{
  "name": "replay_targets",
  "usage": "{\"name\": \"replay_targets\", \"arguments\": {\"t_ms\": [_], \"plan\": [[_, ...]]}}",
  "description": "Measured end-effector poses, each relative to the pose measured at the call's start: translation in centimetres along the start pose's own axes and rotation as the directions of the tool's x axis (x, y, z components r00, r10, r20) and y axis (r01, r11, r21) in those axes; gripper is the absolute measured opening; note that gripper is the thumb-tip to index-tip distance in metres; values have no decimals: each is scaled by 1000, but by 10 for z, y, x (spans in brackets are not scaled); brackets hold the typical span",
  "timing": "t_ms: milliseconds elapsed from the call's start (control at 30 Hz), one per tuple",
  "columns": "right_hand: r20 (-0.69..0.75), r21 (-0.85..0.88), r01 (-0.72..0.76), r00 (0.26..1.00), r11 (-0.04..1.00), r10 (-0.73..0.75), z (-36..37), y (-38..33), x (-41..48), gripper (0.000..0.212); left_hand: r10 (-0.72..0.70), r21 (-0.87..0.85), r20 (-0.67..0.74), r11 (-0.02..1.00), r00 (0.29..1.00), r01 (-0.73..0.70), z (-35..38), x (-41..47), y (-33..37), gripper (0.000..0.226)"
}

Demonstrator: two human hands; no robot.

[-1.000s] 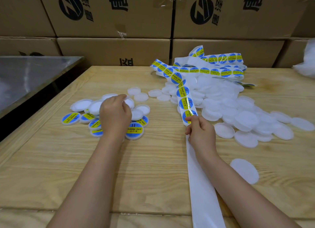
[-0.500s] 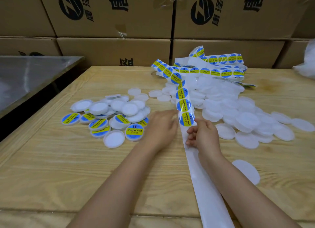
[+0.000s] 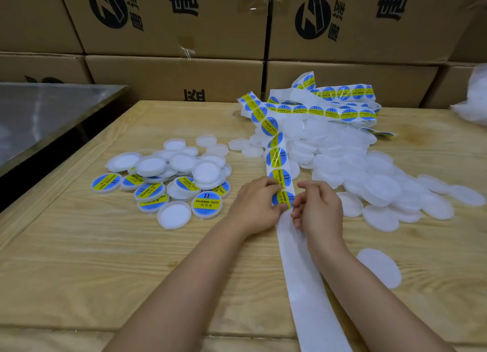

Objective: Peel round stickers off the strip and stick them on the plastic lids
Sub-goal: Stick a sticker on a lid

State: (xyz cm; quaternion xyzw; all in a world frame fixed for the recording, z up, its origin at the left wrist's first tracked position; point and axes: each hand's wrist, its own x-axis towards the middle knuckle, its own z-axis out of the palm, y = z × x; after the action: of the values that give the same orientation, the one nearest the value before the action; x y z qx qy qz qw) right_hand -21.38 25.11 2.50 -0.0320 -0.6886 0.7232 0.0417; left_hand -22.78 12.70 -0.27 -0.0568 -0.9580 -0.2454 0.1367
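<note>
Your left hand (image 3: 257,206) has come off the labelled lids (image 3: 207,204) to pinch the nearest sticker (image 3: 283,199), right hand (image 3: 319,214) gripping the strip (image 3: 311,285): next peel starting.

Table: pale wooden table (image 3: 79,259) under the left hand (image 3: 257,206) and right hand (image 3: 320,212).
Wall: printed cardboard boxes (image 3: 171,72) stacked beyond them.
Side: grey metal top (image 3: 39,119) well left.

Left hand (image 3: 253,204) pinches a round blue-yellow sticker (image 3: 282,197); right hand (image 3: 319,209), fingers curled, grips the white paper strip (image 3: 303,272) alongside.
</note>
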Motion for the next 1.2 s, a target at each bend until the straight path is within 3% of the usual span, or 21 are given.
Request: {"name": "replay_targets", "arguments": {"t_ms": [100, 400, 700, 867, 1033, 1200], "plan": [[-15, -47, 81, 997, 996, -82, 3, 4, 1, 21, -12, 11, 15, 1000, 1000, 12, -2, 1, 2, 43], [-66, -121, 84, 994, 989, -92, 6, 10, 5, 23, -34, 33, 30, 999, 999, 33, -3, 2, 6, 46], [-55, -205, 161, 983, 965, -176, 3, 11, 6, 22, -77, -175, -12, 982, 997, 74, -5, -1, 6, 33], [-44, -222, 132, 988, 966, -145, 4, 11, 7, 21, -96, -233, -34, 969, 995, 85, -8, -5, 9, 28], [49, -328, 322, 944, 888, -325, 4, 8, 8, 25, -107, -249, -14, 963, 994, 100, -10, -5, 10, 24], [88, -365, 245, 969, 898, -229, 1, 12, 11, 36, -133, -282, -27, 952, 991, 121, -10, -6, 9, 24]]}}
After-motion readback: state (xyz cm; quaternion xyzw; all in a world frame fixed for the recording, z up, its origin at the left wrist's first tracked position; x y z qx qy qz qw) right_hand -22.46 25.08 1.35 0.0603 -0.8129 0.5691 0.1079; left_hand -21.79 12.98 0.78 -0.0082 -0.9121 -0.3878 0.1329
